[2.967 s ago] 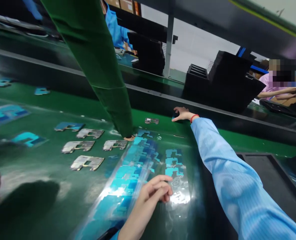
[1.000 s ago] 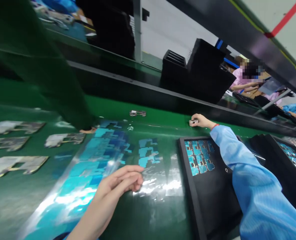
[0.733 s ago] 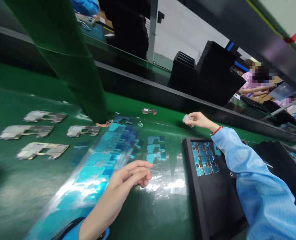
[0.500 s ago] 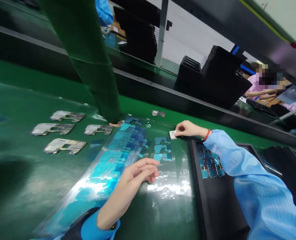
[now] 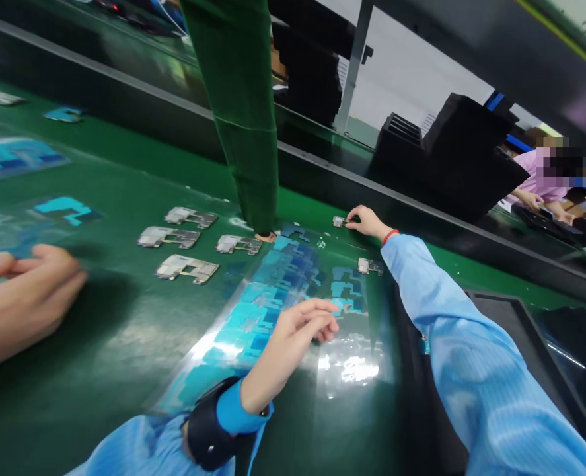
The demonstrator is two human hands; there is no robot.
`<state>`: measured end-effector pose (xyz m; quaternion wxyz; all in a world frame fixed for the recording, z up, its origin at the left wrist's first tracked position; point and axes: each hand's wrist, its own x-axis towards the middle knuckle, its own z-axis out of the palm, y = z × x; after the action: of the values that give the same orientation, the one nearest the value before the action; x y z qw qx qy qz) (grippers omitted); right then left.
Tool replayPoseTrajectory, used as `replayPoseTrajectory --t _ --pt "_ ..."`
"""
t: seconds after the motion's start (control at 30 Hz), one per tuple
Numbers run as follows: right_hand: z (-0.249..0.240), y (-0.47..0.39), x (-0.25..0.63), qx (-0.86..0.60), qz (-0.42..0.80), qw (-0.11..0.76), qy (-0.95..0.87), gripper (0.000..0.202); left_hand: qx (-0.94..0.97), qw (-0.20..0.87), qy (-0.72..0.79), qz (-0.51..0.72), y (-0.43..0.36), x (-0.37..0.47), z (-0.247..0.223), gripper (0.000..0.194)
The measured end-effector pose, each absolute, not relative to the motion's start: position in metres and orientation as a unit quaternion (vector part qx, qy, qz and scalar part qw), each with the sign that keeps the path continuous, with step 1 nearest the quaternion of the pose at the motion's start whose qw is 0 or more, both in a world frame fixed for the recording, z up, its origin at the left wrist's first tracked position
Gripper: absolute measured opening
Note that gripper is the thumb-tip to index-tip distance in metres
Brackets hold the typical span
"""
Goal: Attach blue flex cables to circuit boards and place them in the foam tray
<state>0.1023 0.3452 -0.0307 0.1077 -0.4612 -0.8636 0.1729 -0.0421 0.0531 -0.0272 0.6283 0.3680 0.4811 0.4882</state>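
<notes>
My right hand (image 5: 365, 221) reaches to the far side of the green bench, its thumb and fingers closed on the edge of a small circuit board (image 5: 339, 222). Nearer to me, another circuit board (image 5: 370, 266) lies flat beside my right sleeve. My left hand (image 5: 305, 324) hovers with loosely bent fingers and nothing in them. Close to its fingertips are blue cut-out film pieces (image 5: 346, 289) on a clear sheet (image 5: 352, 367). Left of it runs a long strip of blue film cut-outs (image 5: 257, 311), partly covered by my left hand and wrist.
Several circuit boards (image 5: 187, 268) lie left of the strip. Another person's hand (image 5: 30, 297) enters from the left near a blue film piece (image 5: 65, 208). A green-wrapped post (image 5: 246, 119) rises behind. On the right is a black tray (image 5: 513, 311), partly under my sleeve.
My right hand has let go of the board near the tray and moved to the farther board, now gripping it. The view has turned left, and another person's hand has come in.
</notes>
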Motion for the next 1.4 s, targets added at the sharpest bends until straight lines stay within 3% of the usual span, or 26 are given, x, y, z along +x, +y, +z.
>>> replayPoseTrajectory --t 0.1,0.3,0.47,0.57,0.73,0.83,0.97,1.07,1.4 --pt "-0.02 0.337 0.109 -0.465 0.216 0.127 -0.849 0.016 0.349 0.602 0.505 0.511 0.057 -0.043 -0.032 0.026" --pt "0.019 0.242 0.121 -0.352 0.37 0.152 -0.846 0.025 0.308 0.557 0.53 0.561 0.059 -0.041 -0.04 0.067" --pt "0.021 0.157 0.13 -0.292 0.457 0.155 -0.826 0.025 0.342 0.585 0.497 0.542 0.059 -0.04 -0.033 0.045" --pt "0.0 0.143 0.141 -0.361 0.381 0.199 -0.828 0.027 0.325 0.568 0.502 0.566 0.063 -0.045 -0.029 0.034" --pt "-0.045 0.147 0.153 -0.384 0.212 0.098 -0.893 0.051 0.247 0.524 0.515 0.632 0.076 -0.06 -0.029 0.011" --pt "-0.059 0.151 0.154 -0.376 0.164 0.096 -0.907 0.045 0.252 0.546 0.504 0.62 0.079 -0.065 -0.031 0.005" --pt "-0.062 0.154 0.152 -0.373 0.121 0.113 -0.913 0.023 0.31 0.594 0.509 0.541 0.078 -0.065 -0.037 0.018" --pt "-0.054 0.15 0.15 -0.345 0.098 0.119 -0.926 0.023 0.366 0.593 0.545 0.467 0.074 -0.062 -0.041 0.033" --pt "-0.058 0.141 0.159 -0.179 -0.05 0.084 -0.979 0.036 0.513 0.496 0.615 0.335 0.074 -0.051 -0.058 0.021"
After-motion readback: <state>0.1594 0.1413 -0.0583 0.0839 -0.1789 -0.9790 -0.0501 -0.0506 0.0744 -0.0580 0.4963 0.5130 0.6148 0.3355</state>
